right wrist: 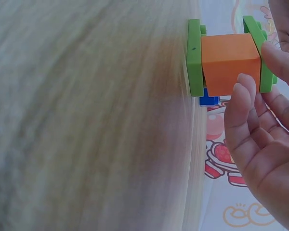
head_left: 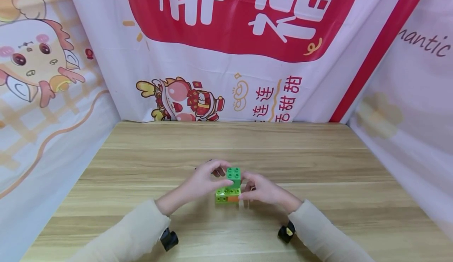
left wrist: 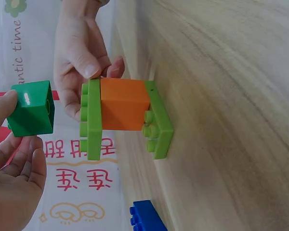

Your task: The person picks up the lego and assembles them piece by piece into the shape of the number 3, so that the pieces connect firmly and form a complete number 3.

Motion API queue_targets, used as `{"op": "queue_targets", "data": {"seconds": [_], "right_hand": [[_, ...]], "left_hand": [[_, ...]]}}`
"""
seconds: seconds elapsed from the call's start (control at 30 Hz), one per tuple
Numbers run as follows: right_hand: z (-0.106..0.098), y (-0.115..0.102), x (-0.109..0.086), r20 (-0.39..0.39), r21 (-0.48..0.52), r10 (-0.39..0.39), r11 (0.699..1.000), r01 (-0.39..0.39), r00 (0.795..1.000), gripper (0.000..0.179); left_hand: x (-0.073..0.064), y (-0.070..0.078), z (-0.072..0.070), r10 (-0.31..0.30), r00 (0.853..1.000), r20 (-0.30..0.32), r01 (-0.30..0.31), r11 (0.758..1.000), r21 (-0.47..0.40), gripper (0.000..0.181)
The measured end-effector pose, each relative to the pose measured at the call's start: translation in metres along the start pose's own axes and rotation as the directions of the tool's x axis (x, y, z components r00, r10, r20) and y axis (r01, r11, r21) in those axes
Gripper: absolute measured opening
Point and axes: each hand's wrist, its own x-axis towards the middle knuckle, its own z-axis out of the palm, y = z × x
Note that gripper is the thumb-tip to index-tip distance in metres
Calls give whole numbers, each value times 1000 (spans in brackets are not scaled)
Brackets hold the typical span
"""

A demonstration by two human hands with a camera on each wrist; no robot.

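My left hand (head_left: 205, 180) pinches a green cube-shaped building brick (left wrist: 32, 108) between thumb and fingers. The brick hangs above a small stack, with a gap between them in the left wrist view. In the stack, an orange brick (left wrist: 124, 103) sits between a lower light green brick (left wrist: 161, 127) on the table and an upper light green brick (left wrist: 91, 120). At the stack's right end my right hand (head_left: 263, 189) holds the upper light green brick, thumb against it and fingers curled beside the orange brick.
A blue brick (left wrist: 147, 216) lies on the wooden table (head_left: 304, 152) beyond the stack, mostly hidden by the left hand in the head view. Printed cloth (head_left: 106, 69) hangs around the table's back and sides.
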Motion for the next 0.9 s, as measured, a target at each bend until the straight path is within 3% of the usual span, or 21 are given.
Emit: {"op": "queue_targets", "data": {"seconds": [0.43, 0.7, 0.9], "right_hand": [[0, 1, 1, 2, -2, 16, 1000, -16, 1000, 41], [1, 0, 0, -3, 2, 7, 1000, -7, 1000, 37], [2, 0, 0, -2, 32, 22, 999, -22, 1000, 45]], "left_hand": [[-5, -2, 9, 7, 1000, 23, -8, 1000, 21, 31], [-7, -2, 11, -27, 999, 23, 26, 998, 53, 32], [-7, -2, 11, -29, 999, 21, 28, 998, 62, 31]]}}
